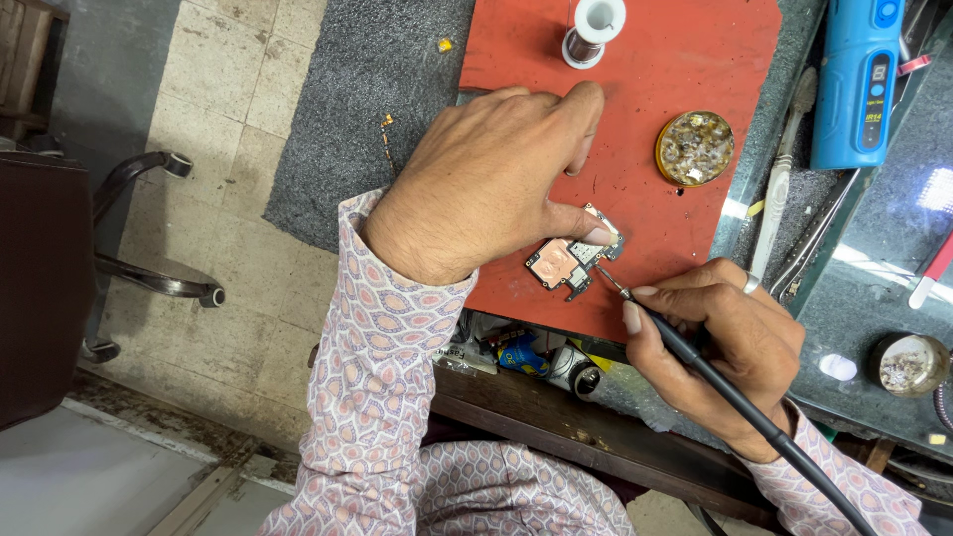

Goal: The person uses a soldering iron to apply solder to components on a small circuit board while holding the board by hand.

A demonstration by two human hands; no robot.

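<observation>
The small irregular circuit board with a copper-coloured shield (571, 261) lies near the front edge of the red-orange rubber work mat (685, 99), its long axis running from lower left up to upper right. The left hand (486, 184) lies just above and left of it, spread flat, thumb tip pressing the board's upper right end. The right hand (720, 342) sits below and to the right, closed in a pen grip around a thin black soldering iron (675, 342), whose tip meets the board's lower right edge. Both hands are close; the left actually pins it.
</observation>
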